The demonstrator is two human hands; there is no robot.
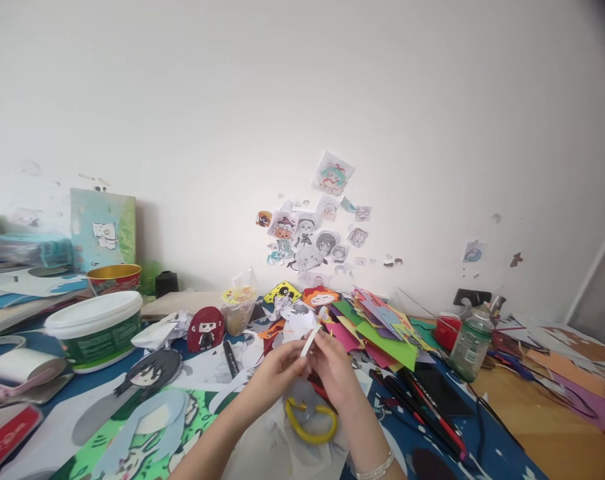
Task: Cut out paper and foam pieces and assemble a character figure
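Observation:
Between my two hands, at the middle of the table, is a narrow white paper strip (309, 340). My left hand (286, 363) is closed, pinching its lower end between thumb and fingers. The fingers of my right hand (331, 363) are closed on the strip's other side, close to the left fingertips. Below the hands lies a yellow loop-shaped handle (312, 433), partly covered by something translucent and whitish. A black marker (231, 360) rests on paper left of my left hand. Paper scraps lie just beyond my fingers.
A white-lidded green tub (95, 330) and a roll of white paper (29, 365) stand left. Coloured paper sheets (382, 327) are piled behind my right hand. Several pens (427, 413), a glass jar (471, 343) and a red container (447, 330) are right. Paper cutouts (149, 373) cover the left side.

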